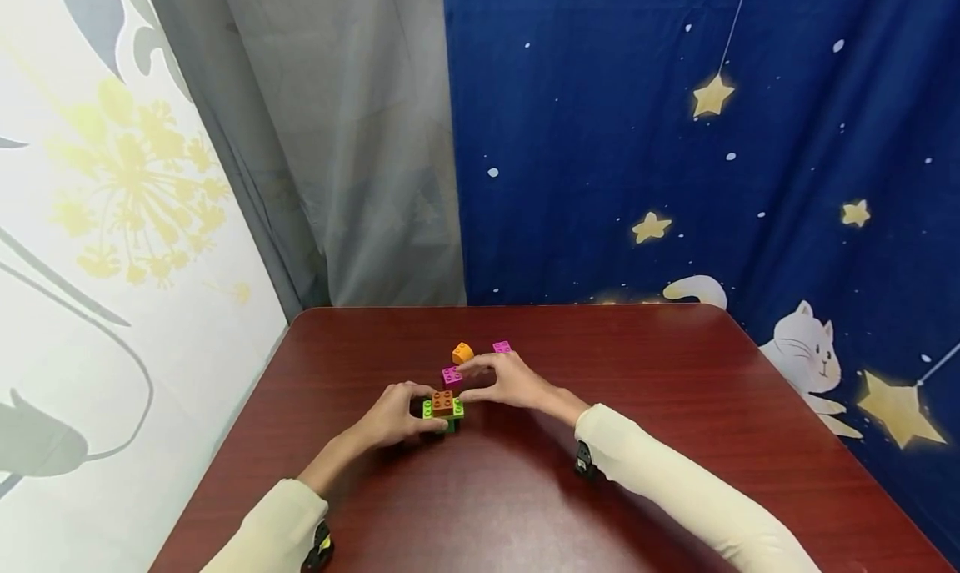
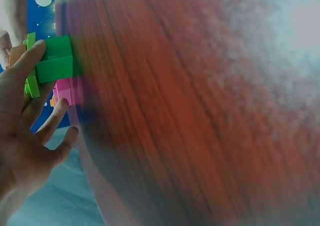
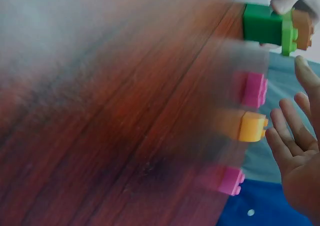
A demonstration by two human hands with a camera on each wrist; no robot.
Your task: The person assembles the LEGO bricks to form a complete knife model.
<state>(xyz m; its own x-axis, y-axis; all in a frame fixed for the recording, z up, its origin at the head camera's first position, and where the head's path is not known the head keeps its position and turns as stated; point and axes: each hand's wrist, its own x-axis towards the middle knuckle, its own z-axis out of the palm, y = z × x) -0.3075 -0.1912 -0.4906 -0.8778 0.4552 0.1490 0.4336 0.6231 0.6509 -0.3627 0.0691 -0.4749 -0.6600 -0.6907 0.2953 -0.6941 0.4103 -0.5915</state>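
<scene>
A small stack of toy building bricks stands near the middle of the table: a dark green block [image 3: 262,24] at the bottom, a lime green plate [image 1: 428,409] over it and a brown brick [image 1: 442,401] on top. My left hand [image 1: 393,419] holds this stack from the left, with thumb and fingers at the lime plate's sides. To the right, my right hand [image 1: 513,381] hovers with fingers spread and nothing between them. Its thumb tip is close beside the lime plate, and its other fingers reach over by a magenta brick [image 1: 452,376].
Beyond the stack sit an orange brick [image 1: 462,353] with a curved side and a second magenta brick [image 1: 502,348], partly behind my right hand. The dark red wooden table [image 1: 600,348] ends at a grey curtain [image 1: 360,181] and a blue starry curtain [image 1: 570,181].
</scene>
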